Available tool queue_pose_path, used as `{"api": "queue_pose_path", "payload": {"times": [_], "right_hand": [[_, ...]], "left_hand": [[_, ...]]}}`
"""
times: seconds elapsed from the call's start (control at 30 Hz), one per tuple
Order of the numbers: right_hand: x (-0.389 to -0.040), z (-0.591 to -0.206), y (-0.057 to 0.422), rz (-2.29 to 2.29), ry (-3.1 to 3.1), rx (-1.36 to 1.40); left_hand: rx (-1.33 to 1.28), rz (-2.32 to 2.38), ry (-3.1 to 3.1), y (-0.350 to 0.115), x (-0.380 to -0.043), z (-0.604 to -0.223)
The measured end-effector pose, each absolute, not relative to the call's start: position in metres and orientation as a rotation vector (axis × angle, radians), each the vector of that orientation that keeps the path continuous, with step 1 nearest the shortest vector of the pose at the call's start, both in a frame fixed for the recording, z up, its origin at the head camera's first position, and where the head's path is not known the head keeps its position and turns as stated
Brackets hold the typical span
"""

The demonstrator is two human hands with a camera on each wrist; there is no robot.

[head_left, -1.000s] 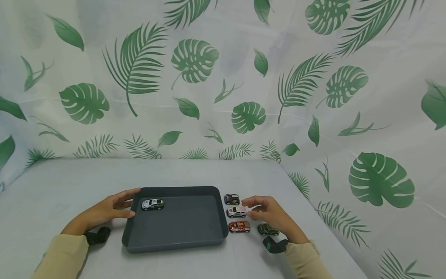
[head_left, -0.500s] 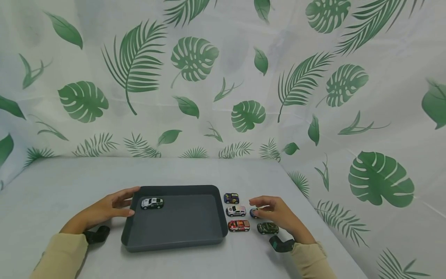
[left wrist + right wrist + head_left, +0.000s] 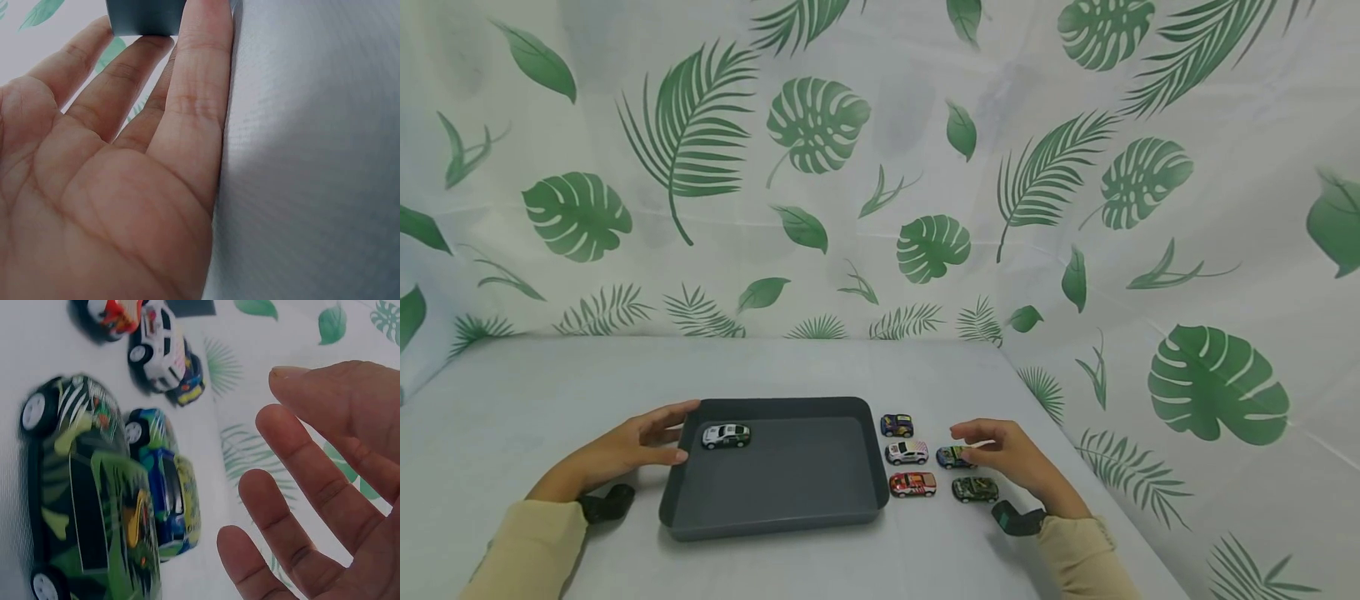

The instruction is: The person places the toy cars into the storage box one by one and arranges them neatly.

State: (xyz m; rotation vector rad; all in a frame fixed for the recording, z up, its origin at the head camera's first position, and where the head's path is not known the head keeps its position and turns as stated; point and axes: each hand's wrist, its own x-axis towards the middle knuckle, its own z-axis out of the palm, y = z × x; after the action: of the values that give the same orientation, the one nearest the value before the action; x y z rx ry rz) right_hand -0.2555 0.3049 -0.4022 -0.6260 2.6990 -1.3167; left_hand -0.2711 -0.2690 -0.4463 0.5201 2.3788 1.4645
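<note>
My left hand [image 3: 636, 446] rests against the left wall of a dark grey tray [image 3: 790, 525], its fingers and thumb fairly straight along the rim. In the left wrist view the fingertips touch the tray's dark side. Inside the tray, at the upper left, sits a white and black toy car [image 3: 726, 436]. My right hand [image 3: 1011, 454] hovers by a blue and green toy car [image 3: 953, 457], fingers loosely extended and holding nothing. The right wrist view shows a gap between the fingers and that car. Nearer me stands a green camouflage toy car [image 3: 975, 489].
Along the tray's right side are a purple-blue toy car [image 3: 897, 425], a white and pink toy car [image 3: 907, 452] and a red-orange toy car [image 3: 913, 484]. A white cloth [image 3: 820, 567] covers the table. Behind hangs a leaf-print curtain [image 3: 865, 250].
The right hand has moved to the right, away from the white and pink toy car, uncovering the blue and green one. The left hand has stayed on the tray.
</note>
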Motion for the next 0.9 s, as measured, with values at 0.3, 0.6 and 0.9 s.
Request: {"api": "queue_pose_path", "payload": {"times": [0.3,0.6,0.9], "right_hand": [[-0.263,-0.402,0.316,-1.242,2.695,-0.635],[-0.27,-0.402,0.33,-1.175,2.68,-0.619],[-0.285,-0.406,0.34,-1.055,2.647,-0.696]], "left_hand": [[0.502,1.464,2.371,-0.269,-0.272,-0.446],[0.502,1.46,2.383,-0.268,-0.273,-0.447],[0.5,1.453,2.389,-0.268,-0.272,-0.446]]}}
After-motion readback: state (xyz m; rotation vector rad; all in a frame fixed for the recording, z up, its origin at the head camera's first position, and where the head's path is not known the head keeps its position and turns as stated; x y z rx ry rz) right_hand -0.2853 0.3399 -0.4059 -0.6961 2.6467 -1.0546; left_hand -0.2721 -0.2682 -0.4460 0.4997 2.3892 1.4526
